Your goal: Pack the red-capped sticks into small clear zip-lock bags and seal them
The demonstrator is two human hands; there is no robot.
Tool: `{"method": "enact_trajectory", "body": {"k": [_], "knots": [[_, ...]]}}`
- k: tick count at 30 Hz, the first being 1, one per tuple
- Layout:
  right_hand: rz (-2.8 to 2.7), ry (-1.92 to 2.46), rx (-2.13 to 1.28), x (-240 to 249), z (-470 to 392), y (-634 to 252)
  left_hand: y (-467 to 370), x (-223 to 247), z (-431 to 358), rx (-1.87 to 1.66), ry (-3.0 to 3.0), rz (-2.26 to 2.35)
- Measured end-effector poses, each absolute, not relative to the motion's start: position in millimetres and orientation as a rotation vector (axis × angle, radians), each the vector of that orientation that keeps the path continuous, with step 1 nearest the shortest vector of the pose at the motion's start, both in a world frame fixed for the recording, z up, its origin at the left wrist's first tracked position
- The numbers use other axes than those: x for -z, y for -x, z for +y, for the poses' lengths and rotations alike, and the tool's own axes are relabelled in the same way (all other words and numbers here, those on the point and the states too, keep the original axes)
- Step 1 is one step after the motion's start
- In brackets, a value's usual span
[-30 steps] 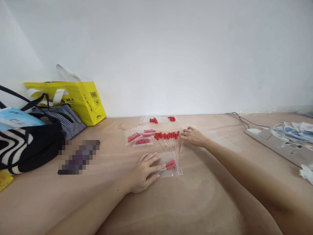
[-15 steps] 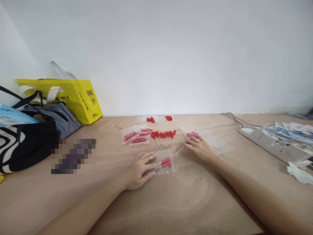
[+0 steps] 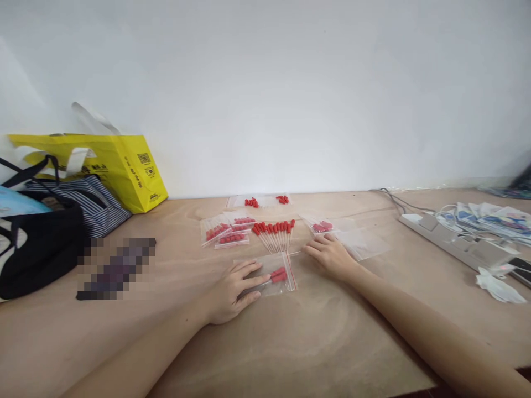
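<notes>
Left hand [image 3: 232, 290]: one, lying palm down at lower centre, fingers apart, pressing on a clear zip bag [image 3: 249, 264]. Zip bag: one, lying flat, its red-edged end pointing right, holding red-headed pieces [image 3: 279, 274] that are showing just beyond the fingertips.

Right hand [image 3: 329, 255]: one, resting right of centre, fingers lying close together and bending toward the wood. A thin pale stick [image 3: 295, 253] is running leftward from near its fingertips; whether the fingers are clamping it, one cannot tell.

Red-headed sticks [image 3: 274, 236]: one fan, spreading at centre, heads pointing up the frame, lower ends converging near the zip bag.

Filled packets [image 3: 232, 238]: a cluster, lying left of the fan, overlapping. Red pieces [image 3: 251, 203]: two small groups, lying on a clear sheet [image 3: 266, 202] near the wall [image 3: 290, 99]. Open-looking clear bag [image 3: 309, 221]: one, lying beyond the right hand, red items showing; further clear bags [image 3: 368, 243] are lying beside it.

Power strip [image 3: 456, 243]: one, lying at right, white crumpled item [image 3: 500, 286] sitting below. Yellow bag [image 3: 136, 177], striped pouch [image 3: 102, 207] and black bag [image 3: 41, 249]: standing or slumping at left.
</notes>
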State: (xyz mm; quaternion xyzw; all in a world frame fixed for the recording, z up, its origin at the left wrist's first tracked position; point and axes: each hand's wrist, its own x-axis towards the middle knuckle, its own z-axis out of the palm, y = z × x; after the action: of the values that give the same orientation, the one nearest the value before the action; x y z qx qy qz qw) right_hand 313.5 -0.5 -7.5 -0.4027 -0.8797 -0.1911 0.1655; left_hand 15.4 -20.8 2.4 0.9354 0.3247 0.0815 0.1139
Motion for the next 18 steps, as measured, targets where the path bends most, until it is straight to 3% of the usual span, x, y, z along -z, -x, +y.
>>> {"method": "enact_trajectory", "body": {"k": [6, 13, 18], "knots": [[-2.417, 0.983, -0.274, 8.1, -2.5, -291.4, -15.0, 0.0, -22.1, -0.26, -2.69, 0.936], [-1.88, 1.005, -0.972, 24.9, 8.9, -272.1, -15.6, 2.7, -22.5, -0.342, -2.69, 0.873], [-1.634, 0.999, -1.204, 28.9, 13.6, -263.5, -15.0, -0.1, -21.3, -0.292, -2.704, 0.883]]}}
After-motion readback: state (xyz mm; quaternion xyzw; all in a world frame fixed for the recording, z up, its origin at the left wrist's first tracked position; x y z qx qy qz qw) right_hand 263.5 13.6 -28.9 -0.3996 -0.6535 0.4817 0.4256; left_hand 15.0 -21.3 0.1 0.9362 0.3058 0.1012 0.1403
